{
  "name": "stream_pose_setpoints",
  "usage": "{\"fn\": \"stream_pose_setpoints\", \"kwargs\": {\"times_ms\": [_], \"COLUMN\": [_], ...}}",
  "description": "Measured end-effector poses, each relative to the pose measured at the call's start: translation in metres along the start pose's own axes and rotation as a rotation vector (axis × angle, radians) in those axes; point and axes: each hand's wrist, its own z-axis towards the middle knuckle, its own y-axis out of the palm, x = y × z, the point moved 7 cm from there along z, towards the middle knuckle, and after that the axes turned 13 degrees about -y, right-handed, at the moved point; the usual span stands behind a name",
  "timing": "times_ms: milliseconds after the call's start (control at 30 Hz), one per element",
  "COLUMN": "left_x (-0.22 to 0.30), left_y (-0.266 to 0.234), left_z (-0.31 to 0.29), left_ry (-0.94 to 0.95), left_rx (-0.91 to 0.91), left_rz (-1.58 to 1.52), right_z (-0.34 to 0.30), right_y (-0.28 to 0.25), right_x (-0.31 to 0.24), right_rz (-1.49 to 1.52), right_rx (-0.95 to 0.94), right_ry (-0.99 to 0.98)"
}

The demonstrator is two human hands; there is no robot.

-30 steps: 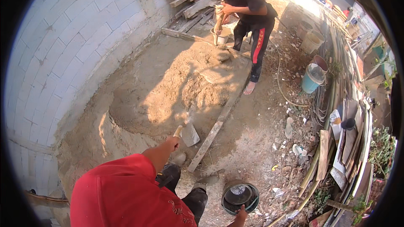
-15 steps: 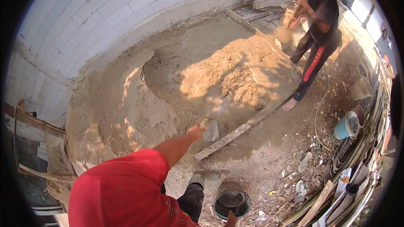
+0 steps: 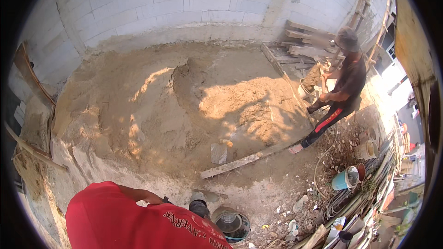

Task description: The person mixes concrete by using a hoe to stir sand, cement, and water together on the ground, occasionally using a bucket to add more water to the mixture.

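My left hand [image 3: 151,198] is at the near left, against the front of my red shirt; the cloth hides its fingers. My right hand is out of sight. A trowel [image 3: 218,153] with a flat grey blade and a short wooden handle lies on the wet mortar by the near end of a wooden board, with no hand on it. Below it, beside my boot [image 3: 198,197], stands a dark bucket [image 3: 249,228], partly covered by my shirt. Behind the trowel spreads a large heap of mortar [image 3: 244,103], partly sunlit.
At the far right a co-worker [image 3: 351,76] in dark clothes grips a long-handled tool at a mortar-filled bucket [image 3: 303,90]. The wooden board [image 3: 244,160] edges the mortar. A blue bucket [image 3: 341,180], rubble and poles lie right; a block wall [image 3: 184,4] stands behind.
My left hand has let go of the trowel and drawn back to my body. My right hand has left the view near the bucket. The head view has shifted; the co-worker leans lower.
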Motion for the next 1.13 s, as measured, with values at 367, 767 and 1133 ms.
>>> {"fn": "stream_pose_setpoints", "kwargs": {"times_ms": [367, 767, 1133], "left_x": [-0.11, -0.181, -0.094], "left_y": [0.058, 0.209, 0.255], "left_z": [-0.205, -0.269, -0.216], "left_ry": [0.349, 0.799, 1.1], "left_rx": [0.448, 0.47, 0.16], "left_rz": [0.472, 0.541, 0.359], "right_z": [-0.099, -0.242, -0.315], "right_y": [0.096, 0.237, 0.186], "right_x": [0.014, 0.067, -0.04], "right_rz": [-0.566, -0.211, -0.189], "right_rx": [0.137, 0.381, 0.553], "right_ry": [0.209, 0.468, 0.137]}}
